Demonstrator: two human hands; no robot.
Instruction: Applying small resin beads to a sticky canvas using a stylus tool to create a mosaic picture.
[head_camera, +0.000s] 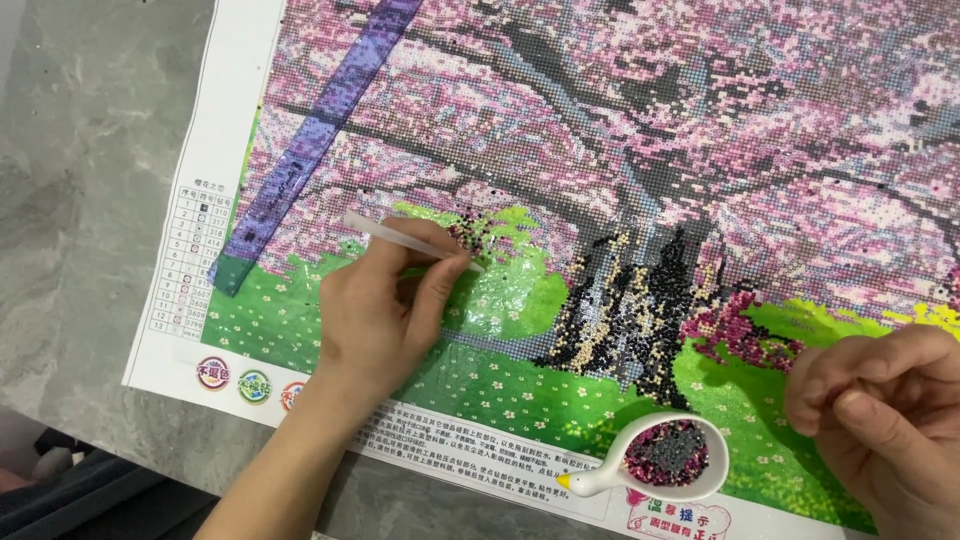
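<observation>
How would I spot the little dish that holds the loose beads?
Find the big diamond-painting canvas on the grey table. Along its bottom edge, beside the right hand, sits a small white tray with a spout, filled with dark and pink beads.

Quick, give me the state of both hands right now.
Left hand: closed on a white applicator pen, tip on the canvas.
Right hand: fingers curled together above the white bead tray; whether it holds anything cannot be told.

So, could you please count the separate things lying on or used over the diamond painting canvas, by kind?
Applicator pen, in the left hand: 1
White bead tray with dark pink beads, near the right hand: 1
Purple ruler: 1
Canvas: 1
Total: 4
</observation>
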